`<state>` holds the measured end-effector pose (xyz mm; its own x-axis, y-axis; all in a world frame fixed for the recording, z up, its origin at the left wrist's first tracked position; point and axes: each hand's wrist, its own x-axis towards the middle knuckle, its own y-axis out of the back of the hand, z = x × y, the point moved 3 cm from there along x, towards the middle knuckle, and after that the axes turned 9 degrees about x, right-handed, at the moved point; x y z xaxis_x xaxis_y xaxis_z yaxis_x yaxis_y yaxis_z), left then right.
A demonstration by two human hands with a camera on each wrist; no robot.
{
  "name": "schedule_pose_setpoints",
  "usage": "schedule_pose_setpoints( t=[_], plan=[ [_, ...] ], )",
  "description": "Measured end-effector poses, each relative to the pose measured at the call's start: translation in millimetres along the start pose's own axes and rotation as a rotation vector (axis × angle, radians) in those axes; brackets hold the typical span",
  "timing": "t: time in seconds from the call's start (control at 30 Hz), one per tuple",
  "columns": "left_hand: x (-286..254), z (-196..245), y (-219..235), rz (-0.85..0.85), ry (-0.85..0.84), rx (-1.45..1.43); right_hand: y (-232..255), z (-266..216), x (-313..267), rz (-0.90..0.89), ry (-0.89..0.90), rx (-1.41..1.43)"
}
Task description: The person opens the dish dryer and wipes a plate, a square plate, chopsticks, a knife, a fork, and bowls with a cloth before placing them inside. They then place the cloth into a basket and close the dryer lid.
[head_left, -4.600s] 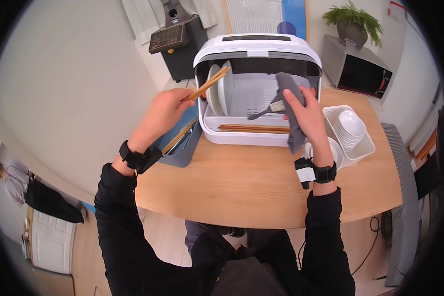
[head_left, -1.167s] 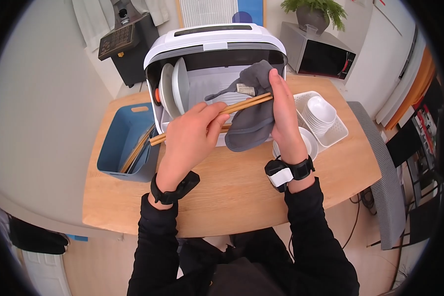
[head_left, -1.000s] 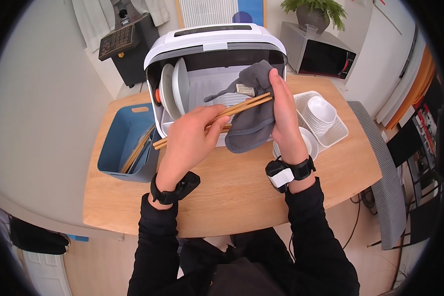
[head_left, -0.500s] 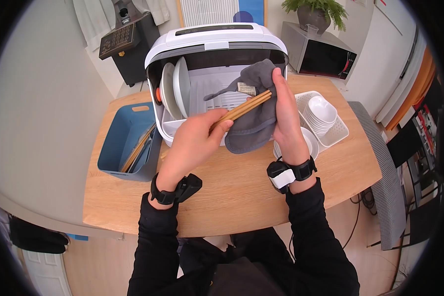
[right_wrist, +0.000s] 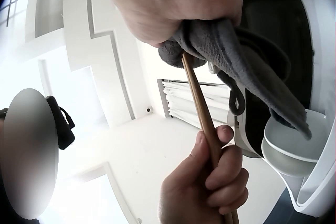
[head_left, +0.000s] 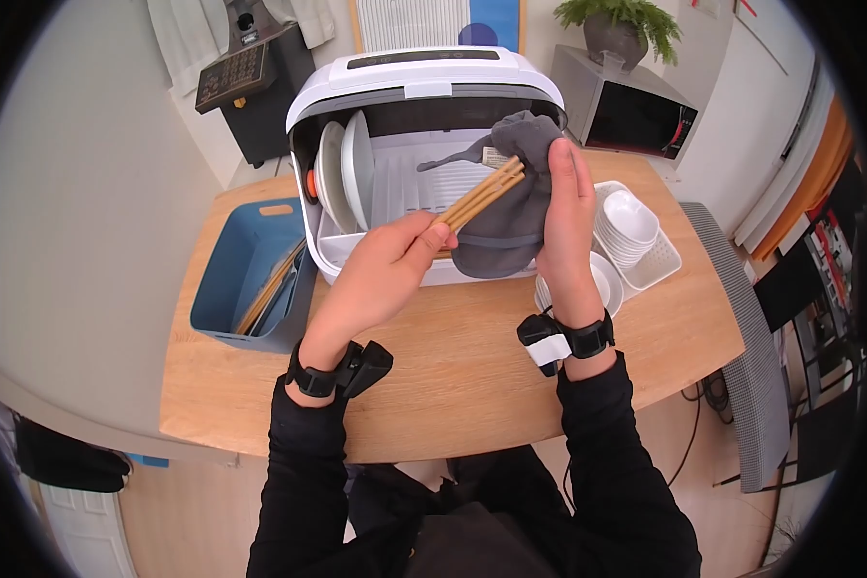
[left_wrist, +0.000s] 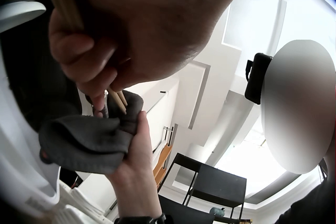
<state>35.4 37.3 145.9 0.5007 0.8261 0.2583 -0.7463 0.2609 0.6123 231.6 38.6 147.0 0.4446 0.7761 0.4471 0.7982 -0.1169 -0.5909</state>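
Note:
My left hand [head_left: 380, 275] pinches a small bundle of wooden chopsticks [head_left: 481, 200] between thumb and fingers, their upper ends slanting up to the right. A dark grey cloth [head_left: 501, 246] with a white label hangs from my right hand [head_left: 570, 217], which holds it with the palm facing left and the thumb side up. The chopstick ends overlap the cloth in the head view; in the right wrist view the chopsticks [right_wrist: 200, 103] reach up to the cloth's fold [right_wrist: 210, 40]. Both hands are in front of a white dish cabinet [head_left: 424, 64] with its front open.
White plates [head_left: 357, 169] stand upright at the cabinet's left. A blue bin [head_left: 223, 265] with more chopsticks is left on the wooden table [head_left: 443, 385]. At right are a white basket [head_left: 666, 258] with stacked bowls [head_left: 628, 226] and white dishes [head_left: 604, 279] beside it. A microwave [head_left: 636, 111] stands behind.
The left hand has brought the chopsticks from near the plates across to the cloth. In the last half second their ends tilt up more steeply, and the right hand has shifted slightly right with the cloth.

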Motion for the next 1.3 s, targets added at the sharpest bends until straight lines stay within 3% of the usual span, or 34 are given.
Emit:
schedule_pose_setpoints(
  t=[0.07, 0.17, 0.27, 0.37, 0.47, 0.57, 0.67, 0.77, 0.87, 1.0, 1.03, 1.13, 1.3],
  plan=[
    [-1.4, 5.3, 2.4, 0.043, 0.046, 0.064, -6.1, -7.8, -5.7, -0.069, -0.026, 0.002],
    [1.1, 1.0, -10.7, 0.156, -0.104, 0.253, -11.2, -2.4, -8.8, -0.237, 0.365, -0.486],
    [-5.0, 15.7, -16.3, 0.351, -0.219, 0.731, -13.2, -4.0, -10.8, -0.192, 0.308, -0.447],
    [-1.2, 16.3, -21.6, 0.513, -0.354, 1.006, -11.3, 1.8, -9.4, -0.034, -0.223, 0.044],
    [1.8, 14.6, -23.6, 0.508, -0.365, 1.103, -9.3, 7.5, -8.2, 0.008, -0.276, 0.079],
    [0.0, 10.3, -18.6, 0.45, -0.334, 0.778, -12.2, 4.4, -12.0, -0.093, 0.183, -0.402],
    [-2.4, 10.1, -2.7, 0.244, -0.207, 0.571, -11.0, 2.7, -11.9, -0.142, 0.208, -0.4],
    [1.4, 2.9, 4.5, 0.176, -0.12, 0.193, -14.4, -5.5, -6.1, -0.017, -0.142, 0.201],
    [4.3, 2.4, 7.9, 0.196, -0.067, 0.043, -3.2, 2.8, -3.7, 0.021, -0.44, 0.349],
    [10.2, -6.5, 1.0, 0.186, -0.013, -0.012, -24.5, -1.6, -19.4, -0.04, -0.596, 0.429],
    [11.9, -9.6, 1.4, 0.181, 0.007, -0.032, -27.9, -5.5, -22.3, -0.165, -0.695, 0.455],
    [12.9, -14.0, 6.5, 0.159, 0.019, -0.101, -20.8, 10.3, -15.2, -0.528, -0.769, 0.466],
    [9.3, -9.2, 7.9, 0.084, 0.03, -0.207, -20.8, 15.2, -20.2, -0.517, -0.651, 0.238]
  ],
)
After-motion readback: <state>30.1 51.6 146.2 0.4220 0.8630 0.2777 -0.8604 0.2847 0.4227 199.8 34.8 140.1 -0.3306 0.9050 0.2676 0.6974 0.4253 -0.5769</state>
